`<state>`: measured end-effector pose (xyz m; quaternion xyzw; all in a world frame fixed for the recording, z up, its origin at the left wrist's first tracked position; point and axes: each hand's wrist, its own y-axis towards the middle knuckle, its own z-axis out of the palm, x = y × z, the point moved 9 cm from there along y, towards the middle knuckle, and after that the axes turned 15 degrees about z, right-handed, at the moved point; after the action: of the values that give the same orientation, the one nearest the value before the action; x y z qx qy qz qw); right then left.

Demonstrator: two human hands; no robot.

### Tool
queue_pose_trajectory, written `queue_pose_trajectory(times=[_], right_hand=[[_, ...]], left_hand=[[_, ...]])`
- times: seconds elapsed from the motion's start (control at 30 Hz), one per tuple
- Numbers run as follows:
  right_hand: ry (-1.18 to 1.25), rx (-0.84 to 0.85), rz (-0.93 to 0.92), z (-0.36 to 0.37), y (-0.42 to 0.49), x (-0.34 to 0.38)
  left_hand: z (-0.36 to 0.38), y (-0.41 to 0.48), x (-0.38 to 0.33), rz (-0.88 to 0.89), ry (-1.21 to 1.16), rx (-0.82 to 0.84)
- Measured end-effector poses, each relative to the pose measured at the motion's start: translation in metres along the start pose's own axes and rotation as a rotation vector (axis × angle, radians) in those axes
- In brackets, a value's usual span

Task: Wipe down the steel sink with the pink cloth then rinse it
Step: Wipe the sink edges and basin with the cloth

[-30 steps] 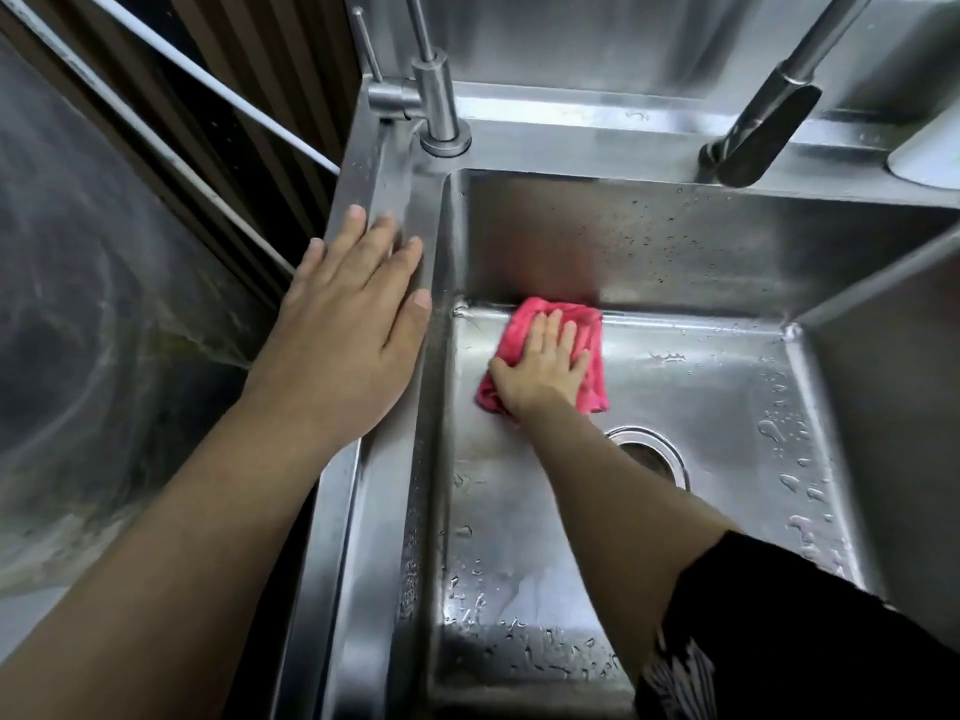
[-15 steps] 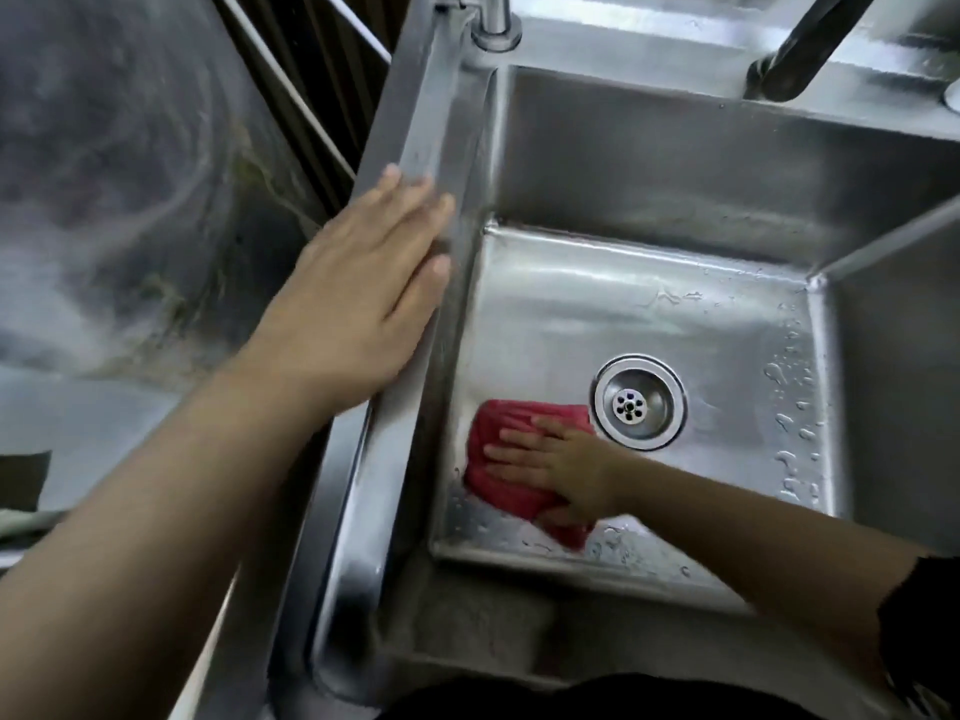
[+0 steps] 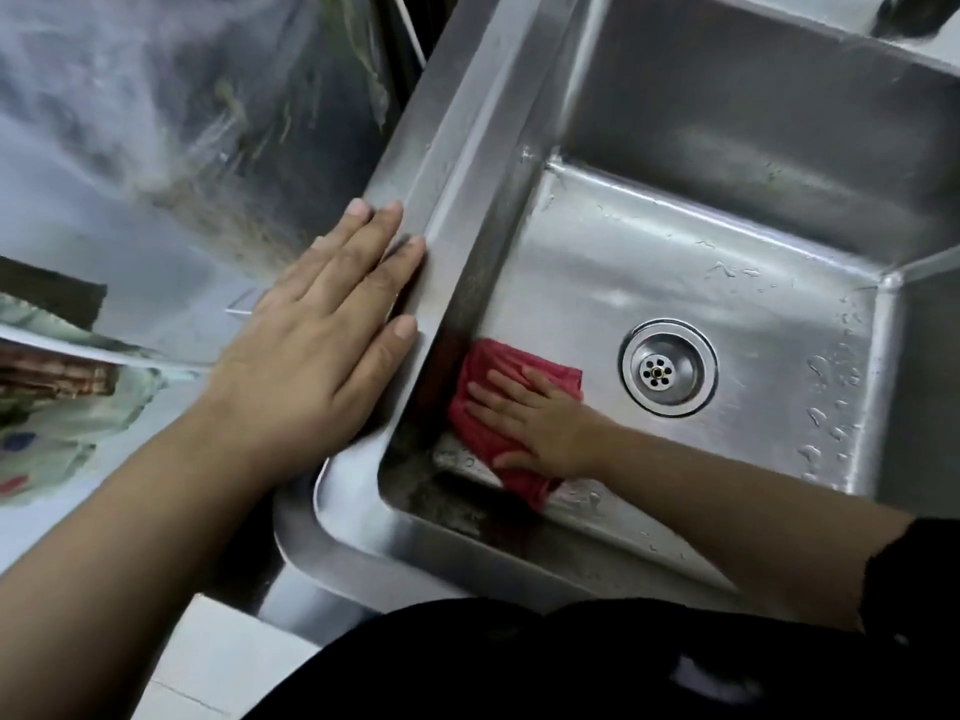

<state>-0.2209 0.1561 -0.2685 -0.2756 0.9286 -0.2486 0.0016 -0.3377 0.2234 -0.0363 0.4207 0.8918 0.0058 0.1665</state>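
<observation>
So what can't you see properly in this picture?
- Tap: cut off by the top edge of the head view.
- Pink cloth: middle hidden under the right hand.
- Sink: near wall hidden by its own rim and dark clothing.
- Things left of the left hand: blurred.

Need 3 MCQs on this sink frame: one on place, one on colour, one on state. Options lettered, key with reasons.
1. Where is the cloth?
A. near-left corner of the sink floor
B. over the drain
C. on the rim

2. What colour is the cloth?
A. blue
B. pink-red
C. white

3. How is the left hand set?
A. gripping a tap
B. holding the cloth
C. flat on the sink rim, fingers extended

Key:
1 A: the cloth lies under the right hand, against the left wall, clear of the drain.
2 B: the fabric reads pink-red against the steel.
3 C: the palm rests open on the left rim, holding nothing.
</observation>
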Motion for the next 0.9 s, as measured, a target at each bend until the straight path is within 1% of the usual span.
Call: queue_pose_trajectory(times=[0.03, 0.07, 0.1, 0.17, 0.2, 0.23, 0.27, 0.3, 0.4, 0.43, 0.47, 0.5, 0.53, 0.57, 0.6, 0.67, 0.7, 0.73, 0.77, 0.8, 0.83, 0.9], right_hand=[[-0.048, -0.006, -0.069, -0.002, -0.003, -0.012], [-0.038, 0.002, -0.056, -0.007, -0.004, -0.032], [0.011, 0.023, 0.038, -0.011, 0.001, -0.059], [0.027, 0.014, 0.319, -0.024, 0.009, -0.103], [0.015, -0.007, 0.447, -0.025, 0.009, -0.11], [0.028, -0.005, 0.519, -0.025, 0.008, -0.103], [0.082, 0.001, 0.52, -0.022, 0.007, -0.083], [0.116, 0.005, 0.452, -0.016, 0.006, -0.058], [0.083, -0.084, 0.032, -0.002, -0.005, 0.026], [0.069, -0.064, -0.061, 0.004, -0.01, 0.036], [0.069, -0.002, -0.152, 0.008, -0.015, 0.036], [0.066, 0.038, -0.228, 0.009, -0.021, 0.027], [0.058, 0.048, -0.251, 0.009, -0.025, 0.008], [0.07, 0.066, -0.195, 0.005, -0.024, -0.02], [0.065, 0.053, -0.077, -0.001, -0.018, -0.053], [0.081, 0.043, 0.225, -0.012, -0.006, -0.107], [0.097, 0.051, 0.334, -0.014, -0.004, -0.115], [0.111, 0.06, 0.403, -0.013, -0.002, -0.111], [0.114, 0.075, 0.427, -0.009, -0.004, -0.099], [0.108, 0.089, 0.395, -0.005, -0.01, -0.08], [0.08, 0.117, 0.306, 0.0, -0.019, -0.057], [0.018, 0.255, 0.096, 0.016, -0.045, -0.012]], left_hand=[[0.0, 0.0, 0.0, 0.003, -0.001, -0.002], [0.0, 0.001, 0.0, 0.007, -0.001, -0.001], [0.0, 0.001, 0.0, 0.011, 0.001, 0.003], [0.002, 0.001, 0.0, 0.016, 0.002, 0.016], [0.003, 0.001, 0.001, 0.017, 0.001, 0.016], [0.003, 0.002, 0.001, 0.019, -0.002, 0.013], [0.003, 0.001, 0.001, 0.021, -0.003, 0.01], [0.002, 0.001, 0.0, 0.022, -0.003, 0.005], [0.002, 0.001, 0.0, 0.024, -0.006, -0.005], [0.002, 0.001, 0.0, 0.028, -0.009, -0.008], [0.002, 0.0, -0.001, 0.029, -0.009, -0.013], [0.001, 0.0, -0.001, 0.03, -0.007, -0.019], [0.001, 0.0, -0.002, 0.032, -0.008, -0.023], [0.001, 0.0, -0.002, 0.034, -0.005, -0.024], [0.001, 0.0, -0.002, 0.04, 0.005, -0.023], [0.001, 0.001, -0.003, 0.064, 0.038, -0.012], [0.003, 0.001, -0.003, 0.072, 0.052, 0.005], [0.005, 0.001, -0.003, 0.074, 0.064, 0.026], [0.006, 0.001, -0.003, 0.077, 0.073, 0.043], [0.006, 0.002, -0.004, 0.082, 0.078, 0.054], [0.007, 0.002, -0.004, 0.087, 0.077, 0.063], [0.008, 0.001, -0.005, 0.087, 0.054, 0.073]])
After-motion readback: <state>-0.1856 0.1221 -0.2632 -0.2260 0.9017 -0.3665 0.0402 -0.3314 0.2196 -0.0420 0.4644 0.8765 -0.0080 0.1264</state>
